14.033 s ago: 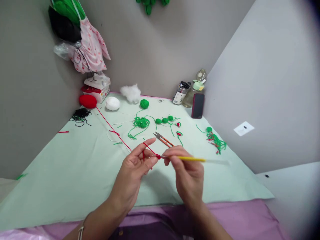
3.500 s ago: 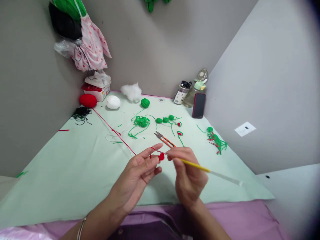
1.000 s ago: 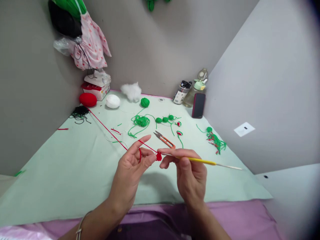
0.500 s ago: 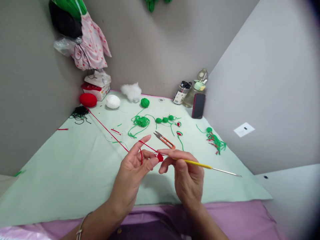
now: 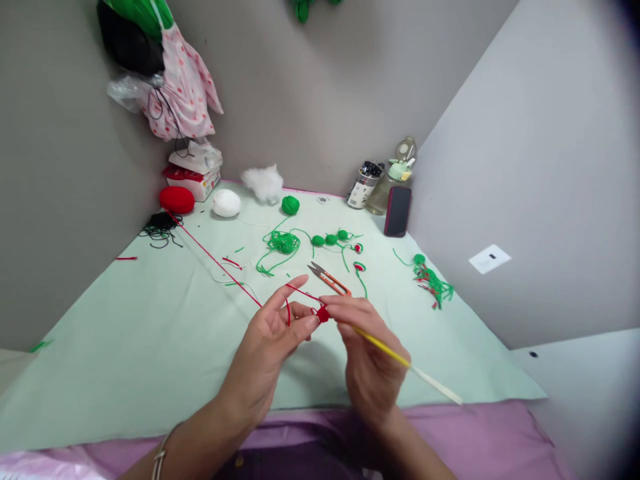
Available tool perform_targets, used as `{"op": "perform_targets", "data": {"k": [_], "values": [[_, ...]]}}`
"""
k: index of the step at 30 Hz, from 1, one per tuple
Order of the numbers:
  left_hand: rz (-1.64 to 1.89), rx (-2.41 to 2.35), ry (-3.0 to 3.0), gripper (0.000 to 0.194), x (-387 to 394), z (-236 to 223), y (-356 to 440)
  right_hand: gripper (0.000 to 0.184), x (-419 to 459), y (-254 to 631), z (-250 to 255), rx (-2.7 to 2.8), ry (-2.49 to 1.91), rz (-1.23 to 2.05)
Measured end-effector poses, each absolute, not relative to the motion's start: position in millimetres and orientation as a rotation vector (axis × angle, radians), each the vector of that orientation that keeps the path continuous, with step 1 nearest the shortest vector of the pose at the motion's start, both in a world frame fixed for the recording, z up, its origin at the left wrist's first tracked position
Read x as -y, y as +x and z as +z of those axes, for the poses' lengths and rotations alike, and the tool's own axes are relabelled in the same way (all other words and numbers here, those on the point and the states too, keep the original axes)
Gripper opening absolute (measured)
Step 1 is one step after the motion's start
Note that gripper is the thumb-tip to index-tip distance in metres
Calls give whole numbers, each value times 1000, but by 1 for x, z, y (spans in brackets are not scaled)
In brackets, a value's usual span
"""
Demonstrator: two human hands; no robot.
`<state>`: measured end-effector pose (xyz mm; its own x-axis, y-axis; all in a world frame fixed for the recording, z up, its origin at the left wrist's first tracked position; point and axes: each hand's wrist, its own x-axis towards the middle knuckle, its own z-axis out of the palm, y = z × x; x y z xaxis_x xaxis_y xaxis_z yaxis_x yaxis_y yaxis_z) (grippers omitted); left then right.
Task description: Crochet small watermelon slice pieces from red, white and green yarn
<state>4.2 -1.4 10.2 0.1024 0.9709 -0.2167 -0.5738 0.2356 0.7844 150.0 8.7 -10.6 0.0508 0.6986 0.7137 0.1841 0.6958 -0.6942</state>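
In the head view, at lower centre, the left hand [image 5: 269, 337] pinches the small red crochet piece [image 5: 323, 313], its index finger raised under red yarn; the right hand [image 5: 373, 357] closes round the yellow-handled hook [image 5: 383, 347]. The piece looks light, soft and easily stretched, best gripped at its worked edge. Fingers hide the hook's working tip; its rear end blurs.

- You have soft, fairly bright light.
- Faint, soft-edged shadows fall on your table [image 5: 165, 373] toward its near edge, and on the back wall [image 5: 240, 87].
- Your hook [image 5: 383, 347] blurs at its free end.
- Darkness rims your view's right corners.
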Motion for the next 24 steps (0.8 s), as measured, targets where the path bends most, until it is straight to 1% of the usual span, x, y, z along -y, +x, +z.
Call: {"op": "perform_targets", "data": {"k": [2, 4, 6, 7, 10, 14, 16, 18, 20, 22, 24], "values": [[1185, -831, 579, 65, 1, 12, 0, 19, -13, 152, -6, 1416, -720, 703], [1151, -822, 566, 60, 1, 13, -3, 19, -16, 155, -2, 1341, -693, 894], [1150, -816, 561, 58, 1, 14, -6, 22, -18, 158, 0, 1319, -688, 982], [1151, -825, 566, 58, 1, 15, -7, 23, -17, 160, 0, 1334, -699, 973], [1202, -871, 616, 57, 1, 16, -6, 24, -11, 163, 3, 1491, -755, 753], [1328, -877, 660, 60, 2, 14, -2, 27, -3, 164, 4, 1875, -730, 228], [1323, -836, 619, 64, 2, 13, 0, 34, -2, 163, 1, 1992, -741, 5], [1242, -773, 553, 65, 1, 12, -1, 39, -2, 162, -3, 1986, -759, -80], [1132, -720, 492, 62, -1, 13, -3, 36, -3, 163, -6, 1867, -761, 50], [1076, -702, 469, 57, -3, 14, -6, 29, -5, 163, -5, 1667, -741, 319], [1105, -734, 491, 55, -4, 15, -8, 26, -8, 163, -2, 1498, -711, 600]]}}
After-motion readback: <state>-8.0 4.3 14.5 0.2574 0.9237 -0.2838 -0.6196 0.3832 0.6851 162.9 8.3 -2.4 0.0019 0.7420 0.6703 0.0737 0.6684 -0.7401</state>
